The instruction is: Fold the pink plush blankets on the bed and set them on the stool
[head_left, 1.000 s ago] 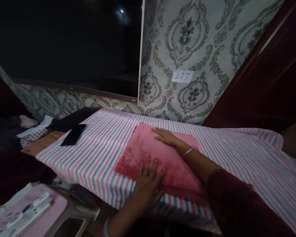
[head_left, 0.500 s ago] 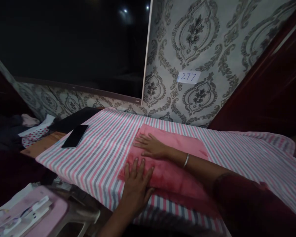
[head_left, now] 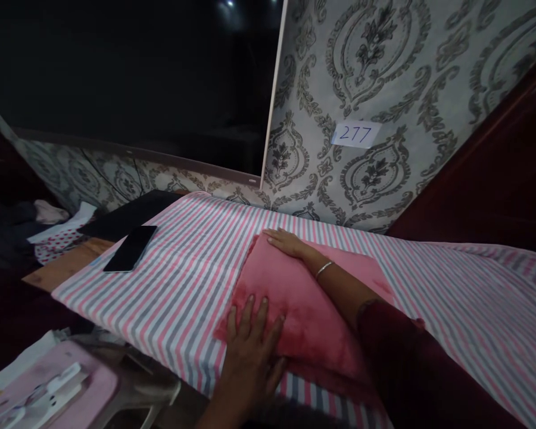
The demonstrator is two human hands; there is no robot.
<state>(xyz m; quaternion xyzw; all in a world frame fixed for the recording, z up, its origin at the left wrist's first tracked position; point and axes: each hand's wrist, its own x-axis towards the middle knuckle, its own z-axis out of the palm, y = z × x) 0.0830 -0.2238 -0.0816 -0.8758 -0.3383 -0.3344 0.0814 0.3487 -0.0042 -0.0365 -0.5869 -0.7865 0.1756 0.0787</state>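
Note:
A folded pink plush cloth (head_left: 277,280) lies flat on the striped bedsheet-like cover (head_left: 174,268) of the table. My left hand (head_left: 252,348) rests on its near left corner with the fingers spread. At the far left corner, my right hand (head_left: 286,241) lies flat along the edge, fingers stretched out. A silver bangle (head_left: 324,269) circles my right wrist. Both palms face down on the plush, and neither hand grips it. The forearm and dark red sleeve hide part of the cloth's right side.
To the left on the cover lies a black phone (head_left: 131,249). Behind hangs a large dark television (head_left: 138,77), beside a paper label (head_left: 355,134) on the patterned wall. A pink plastic stool (head_left: 93,381) with papers on it stands at lower left.
My right hand has slid away from me to the cloth's far corner. My left hand stays near the near corner. The view has shifted slightly.

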